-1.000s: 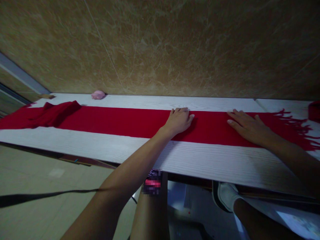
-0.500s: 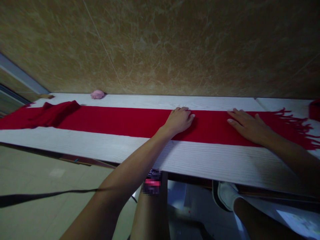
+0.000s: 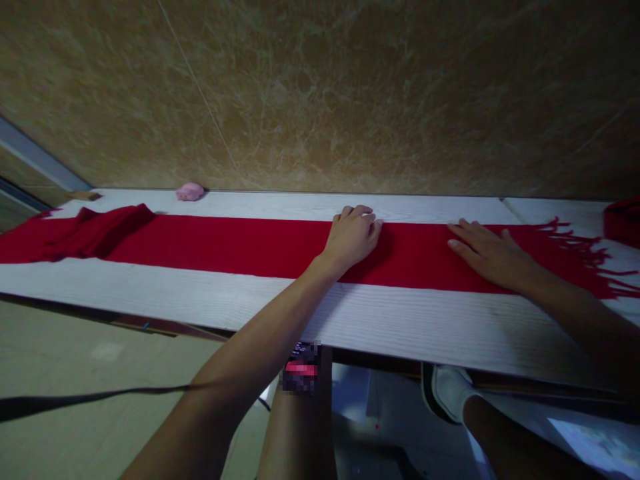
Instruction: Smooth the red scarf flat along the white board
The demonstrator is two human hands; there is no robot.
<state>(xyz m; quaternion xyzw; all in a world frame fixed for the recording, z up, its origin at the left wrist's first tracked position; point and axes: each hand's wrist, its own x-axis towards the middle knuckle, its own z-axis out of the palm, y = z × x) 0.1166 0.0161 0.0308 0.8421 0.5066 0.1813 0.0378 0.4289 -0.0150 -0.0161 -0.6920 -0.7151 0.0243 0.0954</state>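
Note:
A long red scarf (image 3: 240, 247) with fringed ends lies stretched along a narrow white wood-grain surface (image 3: 200, 283). Its left part is bunched up in folds, while the middle is smooth and flat. Over the middle of the scarf is my left hand (image 3: 353, 237), its fingers loosely bent and apart, holding nothing. My right hand (image 3: 490, 257) rests flat on the scarf near the right-hand fringe, palm down with fingers stretched out.
A marbled brown wall (image 3: 320, 100) rises right behind the surface. Against it sit a small pink object (image 3: 190, 192) and a brown block (image 3: 84, 196). Another red cloth item (image 3: 623, 223) is at the right edge. A dark strap (image 3: 90, 400) crosses at lower left.
My left hand has lifted slightly, its fingers a little more raised from the scarf. My right hand stays flat on the cloth. The view has shifted slightly.

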